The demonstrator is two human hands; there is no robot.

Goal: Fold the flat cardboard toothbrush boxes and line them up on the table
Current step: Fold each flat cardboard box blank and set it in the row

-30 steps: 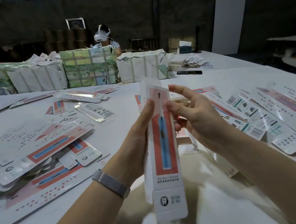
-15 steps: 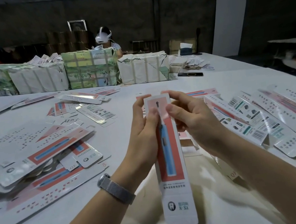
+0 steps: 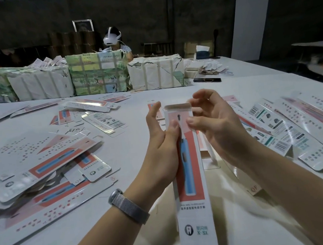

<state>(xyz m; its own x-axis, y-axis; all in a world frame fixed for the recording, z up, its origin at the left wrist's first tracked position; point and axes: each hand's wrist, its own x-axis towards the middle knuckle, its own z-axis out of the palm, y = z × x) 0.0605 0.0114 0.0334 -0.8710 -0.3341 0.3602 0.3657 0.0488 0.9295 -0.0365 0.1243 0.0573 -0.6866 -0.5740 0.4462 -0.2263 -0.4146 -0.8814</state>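
Holding: long, narrow white cardboard toothbrush box [image 3: 189, 180] printed with a blue brush on a red panel, raised above the near edge of the white table [image 3: 134, 109], between both hands.
Left hand [image 3: 160, 149]: thumb pressed on the printed face, fingers [image 3: 153, 111] wrapped round the left long edge, so grasping the box.
Right hand [image 3: 219, 129]: thumb pinching the right long edge near the top; the other fingers spread loose over the open top flap [image 3: 177, 106].
Handling, judged: thin card, very light, springy along its creases, easily dented; glossy print may slip.
Hold points, judged: the long creased edges, not the flat faces.
Flat stock: unfolded printed cardboard blanks [image 3: 40, 175] piled by the left edge.
Done row: folded boxes [image 3: 281, 131] lying towards the right edge.
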